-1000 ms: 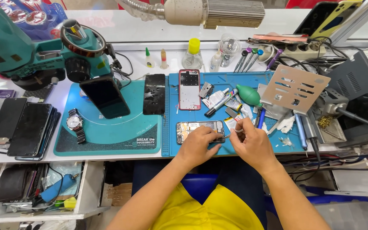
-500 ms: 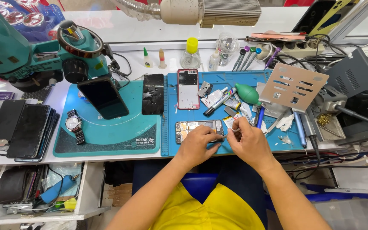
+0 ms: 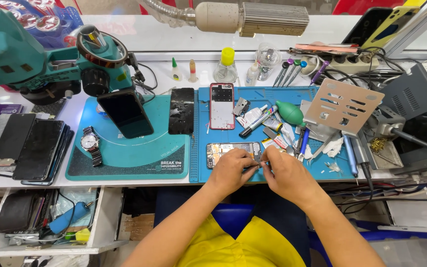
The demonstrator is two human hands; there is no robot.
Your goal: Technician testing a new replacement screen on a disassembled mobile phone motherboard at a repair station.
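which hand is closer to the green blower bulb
Right. The right hand sits just below the green blower bulb, slightly to its left. The left hand is farther off to the left, over the opened phone.

The left hand (image 3: 232, 169) has slid a little lower over the open phone (image 3: 226, 150), baring more of its top edge. The right hand (image 3: 286, 170) has closed in, so the fingertips of both now meet at the phone's right end.

Bright even light, sharp, edges slightly bowed
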